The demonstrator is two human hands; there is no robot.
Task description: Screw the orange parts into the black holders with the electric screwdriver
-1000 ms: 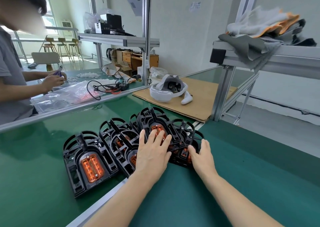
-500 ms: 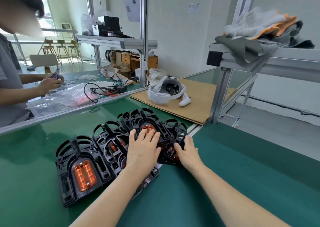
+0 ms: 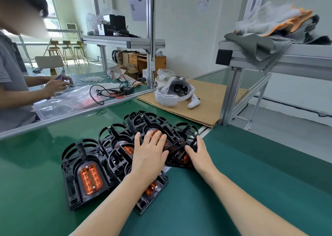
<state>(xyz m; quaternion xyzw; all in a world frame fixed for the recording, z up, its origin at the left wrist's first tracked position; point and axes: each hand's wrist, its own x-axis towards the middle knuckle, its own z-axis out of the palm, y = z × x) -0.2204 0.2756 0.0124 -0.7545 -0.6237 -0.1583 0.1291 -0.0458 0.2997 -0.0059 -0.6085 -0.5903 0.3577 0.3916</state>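
Beneath the straight, spread fingers (image 3: 158, 137) of the left hand (image 3: 150, 156) lies a heap of black holders (image 3: 124, 156), ribbed moulded plastic frames with arched rims, overlapping so that their number cannot be told. Each visible one carries a glossy, translucent orange part (image 3: 91, 179), rounded-oblong; one lies fully exposed left of the fingers. Right hand (image 3: 198, 154) rests at the heap's right edge, fingers lightly bent against a rim; whether it grips cannot be told. Green mat (image 3: 251, 181), smooth, lies open right of the fingers. Beyond the fingertips: one cardboard sheet (image 3: 206, 108), one white headset (image 3: 173, 93).
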